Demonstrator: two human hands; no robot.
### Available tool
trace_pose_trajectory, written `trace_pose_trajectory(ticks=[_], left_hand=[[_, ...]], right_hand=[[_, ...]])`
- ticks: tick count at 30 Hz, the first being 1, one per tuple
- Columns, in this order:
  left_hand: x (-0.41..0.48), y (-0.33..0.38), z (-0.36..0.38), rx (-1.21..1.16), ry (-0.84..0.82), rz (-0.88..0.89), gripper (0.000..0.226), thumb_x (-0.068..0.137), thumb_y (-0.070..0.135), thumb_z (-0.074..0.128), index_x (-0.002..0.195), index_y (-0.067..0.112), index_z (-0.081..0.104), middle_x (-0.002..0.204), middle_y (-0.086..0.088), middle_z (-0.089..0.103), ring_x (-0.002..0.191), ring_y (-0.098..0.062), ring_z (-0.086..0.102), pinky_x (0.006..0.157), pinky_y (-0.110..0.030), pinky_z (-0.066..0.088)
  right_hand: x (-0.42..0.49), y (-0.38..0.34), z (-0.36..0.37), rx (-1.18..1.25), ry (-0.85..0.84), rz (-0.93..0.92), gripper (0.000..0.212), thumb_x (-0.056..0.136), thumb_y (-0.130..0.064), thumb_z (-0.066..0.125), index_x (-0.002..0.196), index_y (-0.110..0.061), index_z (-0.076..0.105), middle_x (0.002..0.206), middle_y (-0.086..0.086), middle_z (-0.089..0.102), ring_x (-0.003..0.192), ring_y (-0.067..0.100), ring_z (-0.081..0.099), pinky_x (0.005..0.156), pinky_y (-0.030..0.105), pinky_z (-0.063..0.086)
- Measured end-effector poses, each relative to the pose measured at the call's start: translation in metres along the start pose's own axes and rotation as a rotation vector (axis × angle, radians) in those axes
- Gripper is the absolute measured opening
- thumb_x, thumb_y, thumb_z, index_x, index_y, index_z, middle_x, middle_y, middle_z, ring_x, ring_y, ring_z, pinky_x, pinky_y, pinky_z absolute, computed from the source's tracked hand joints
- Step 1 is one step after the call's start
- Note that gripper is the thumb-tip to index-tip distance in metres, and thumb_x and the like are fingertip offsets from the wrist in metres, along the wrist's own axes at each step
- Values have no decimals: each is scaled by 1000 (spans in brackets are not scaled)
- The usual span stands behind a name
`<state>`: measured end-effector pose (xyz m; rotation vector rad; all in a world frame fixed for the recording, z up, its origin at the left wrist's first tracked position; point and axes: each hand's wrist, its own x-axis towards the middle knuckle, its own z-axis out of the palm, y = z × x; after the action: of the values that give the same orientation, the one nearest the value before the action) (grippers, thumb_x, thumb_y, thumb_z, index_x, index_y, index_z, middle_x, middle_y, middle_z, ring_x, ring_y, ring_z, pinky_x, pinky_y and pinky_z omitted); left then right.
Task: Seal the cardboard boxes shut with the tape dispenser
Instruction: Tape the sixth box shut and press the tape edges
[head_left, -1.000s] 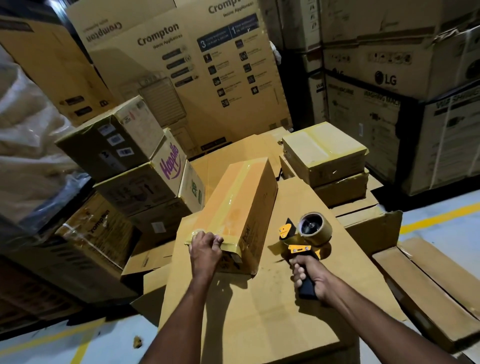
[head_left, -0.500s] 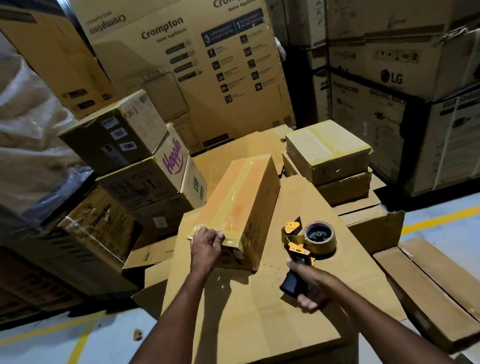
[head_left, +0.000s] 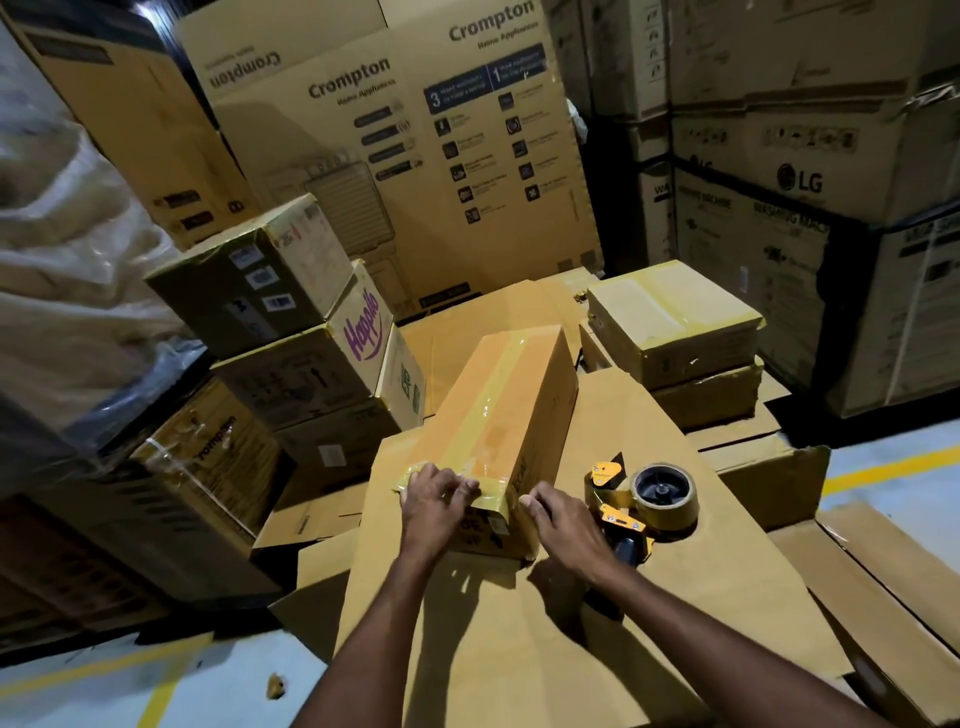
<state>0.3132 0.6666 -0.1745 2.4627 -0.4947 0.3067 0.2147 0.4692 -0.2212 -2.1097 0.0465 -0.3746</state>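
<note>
A long narrow cardboard box (head_left: 498, 415) lies on a big flat cardboard sheet (head_left: 597, 649), with a strip of clear tape along its top. My left hand (head_left: 434, 501) presses the tape end down over the box's near top edge. My right hand (head_left: 563, 522) touches the box's near right corner with loosely bent fingers and holds nothing. The yellow and black tape dispenser (head_left: 641, 501) lies on the sheet just right of my right hand, untouched.
Two taped boxes (head_left: 675, 322) are stacked at the back right. A leaning pile of boxes (head_left: 291, 332) stands on the left. Large Crompton (head_left: 395, 156) and LG cartons (head_left: 779, 171) wall off the back. Flat cardboard pieces (head_left: 893, 582) lie right; floor with yellow lines lies beyond.
My right hand set the tape dispenser down on the sheet, let go of it, and moved left to the box's near corner. My left hand stayed on the tape end.
</note>
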Motion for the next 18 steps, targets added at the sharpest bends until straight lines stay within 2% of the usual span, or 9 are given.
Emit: trace_pose_trajectory(ticks=[3,7,12,16,18], left_hand=[[3,-1,-1,41,-11,5,28,91,54,68,90,27,69,96,11,51,101,-13,44,91,-39,32],[5,0,-2,77,-30,13,32,87,59,70,91,27,67,97,10,50,101,-12,42,91,-39,30],[7,0,-4,133,-38,44,40,82,66,69,90,27,66,96,11,49,100,-13,42,86,-37,28],[5,2,-6,182,-36,79,66,69,86,53,89,24,65,96,9,48,98,-13,41,83,-35,24],[5,5,-5,242,-19,104,62,71,83,59,90,24,65,97,9,48,99,-14,43,83,-34,23]], right_hand=[[9,1,10,-15,-32,26,28,107,-51,36,100,-28,49,95,-3,57,84,15,57,70,34,51],[13,5,19,-114,-107,-3,28,109,-53,33,102,-29,45,100,-4,51,90,15,50,76,30,45],[13,2,22,-197,-109,-28,21,109,-51,35,105,-31,40,101,-4,49,92,15,48,74,27,40],[14,1,20,-248,-111,-65,21,108,-50,38,105,-29,41,100,-5,47,91,14,47,71,20,35],[14,0,17,-252,-121,-66,19,108,-47,43,104,-28,41,99,-5,47,90,13,47,71,20,36]])
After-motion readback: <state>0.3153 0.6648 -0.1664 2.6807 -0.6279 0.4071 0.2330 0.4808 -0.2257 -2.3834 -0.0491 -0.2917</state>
